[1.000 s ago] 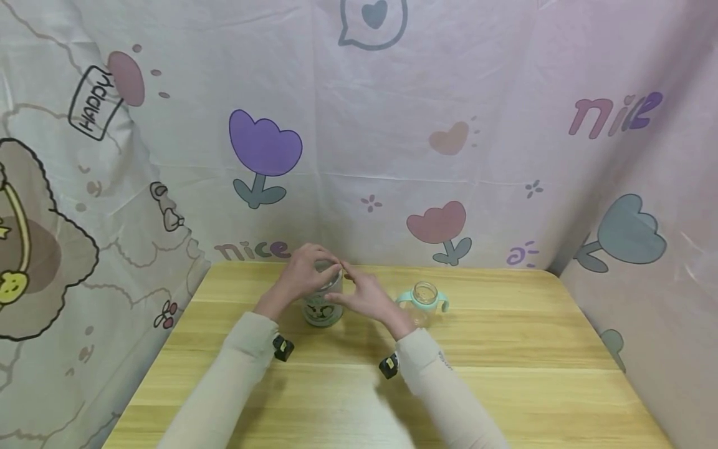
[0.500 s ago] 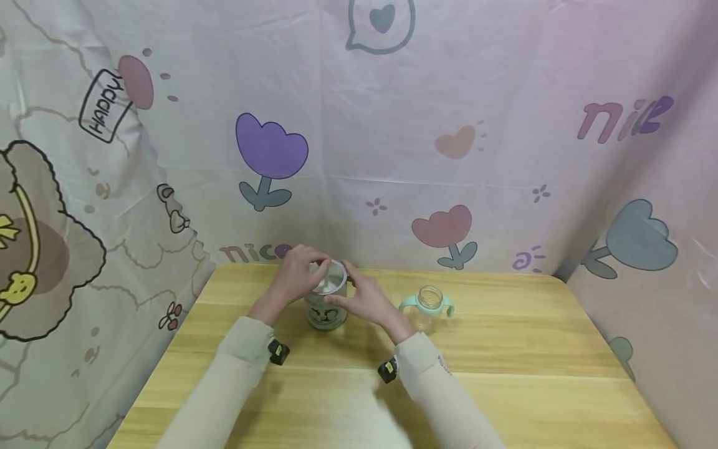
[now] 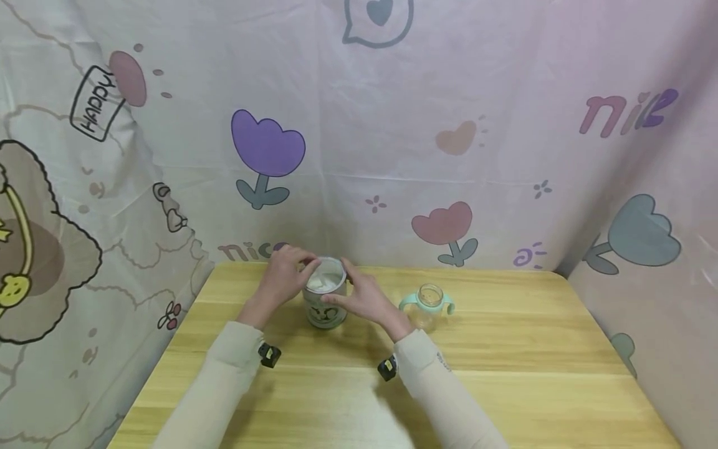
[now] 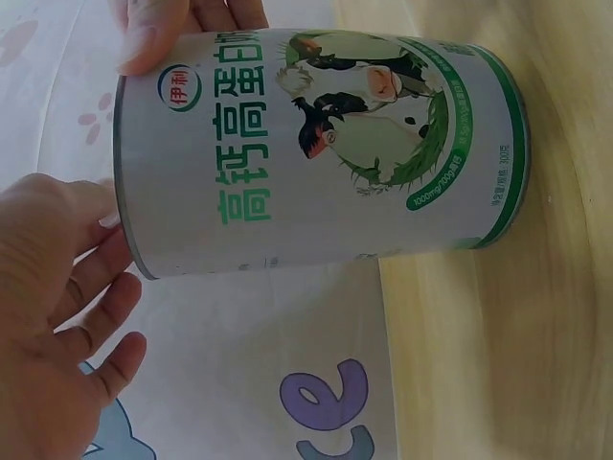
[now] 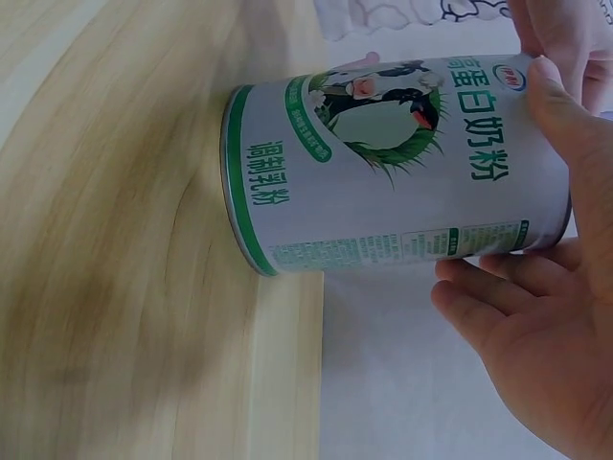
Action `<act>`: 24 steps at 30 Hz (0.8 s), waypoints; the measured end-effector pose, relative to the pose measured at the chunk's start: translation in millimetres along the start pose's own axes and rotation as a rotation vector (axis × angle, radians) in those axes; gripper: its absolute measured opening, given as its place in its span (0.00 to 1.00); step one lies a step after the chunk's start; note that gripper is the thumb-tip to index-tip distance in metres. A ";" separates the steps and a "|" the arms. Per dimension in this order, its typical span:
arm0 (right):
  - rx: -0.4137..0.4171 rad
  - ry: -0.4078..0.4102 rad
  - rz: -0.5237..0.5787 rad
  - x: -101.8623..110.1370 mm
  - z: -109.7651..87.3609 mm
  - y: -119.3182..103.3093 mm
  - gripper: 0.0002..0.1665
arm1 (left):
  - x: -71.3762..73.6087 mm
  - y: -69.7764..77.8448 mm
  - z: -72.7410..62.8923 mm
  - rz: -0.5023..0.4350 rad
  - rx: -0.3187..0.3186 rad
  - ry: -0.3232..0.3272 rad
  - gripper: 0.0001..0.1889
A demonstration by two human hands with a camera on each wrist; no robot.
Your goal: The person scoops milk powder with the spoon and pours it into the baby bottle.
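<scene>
A milk powder can [image 3: 326,312], white with green bands and a cow picture, stands upright on the table. Its top is uncovered, with white contents [image 3: 324,279] showing inside. My right hand [image 3: 367,300] grips the can from the right, thumb on the front and fingers round the far side, also visible in the right wrist view. Bent at the can's left rim is my left hand [image 3: 282,278], with thumb and index finger close together over the edge. In the left wrist view its fingers [image 4: 103,305] lie by the rim; whether they pinch anything is hidden.
A clear baby bottle [image 3: 429,307] with mint-green handles and an open mouth stands right of the can, behind the right wrist. The wooden table [image 3: 505,349] ends at a patterned cloth backdrop [image 3: 359,125] behind and on both sides.
My left hand has moved left from over the can's mouth to its left rim, exposing the white contents. The right hand stays on the can, and the bottle has not moved.
</scene>
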State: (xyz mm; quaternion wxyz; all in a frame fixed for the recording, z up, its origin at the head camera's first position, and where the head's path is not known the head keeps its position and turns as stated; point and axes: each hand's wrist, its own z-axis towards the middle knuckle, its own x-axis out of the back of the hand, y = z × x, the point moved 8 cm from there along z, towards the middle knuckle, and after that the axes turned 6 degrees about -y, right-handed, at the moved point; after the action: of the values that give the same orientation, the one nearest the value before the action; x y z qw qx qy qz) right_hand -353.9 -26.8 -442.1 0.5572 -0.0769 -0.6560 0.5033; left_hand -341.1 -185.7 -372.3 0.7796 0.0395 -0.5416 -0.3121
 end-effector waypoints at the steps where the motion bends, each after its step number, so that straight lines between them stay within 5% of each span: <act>1: -0.001 0.001 -0.004 0.0 0.2 0.2 0.61 | 0.4 -0.7 -0.5 -0.004 0.009 -0.005 0.09; 10: -0.002 -0.002 -0.022 -0.2 1.6 1.7 0.62 | -1.3 -4.7 -0.2 0.013 0.043 -0.052 0.11; 24: 0.004 -0.011 0.001 -0.2 2.2 1.1 0.61 | 9.8 -16.1 -1.8 -0.019 0.155 0.046 0.13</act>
State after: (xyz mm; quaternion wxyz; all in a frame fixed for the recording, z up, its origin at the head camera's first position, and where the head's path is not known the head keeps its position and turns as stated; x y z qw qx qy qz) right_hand -356.1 -27.7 -442.8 0.5536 -0.0732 -0.6578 0.5054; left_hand -344.5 -204.2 -371.5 0.7835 0.1121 -0.5455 -0.2757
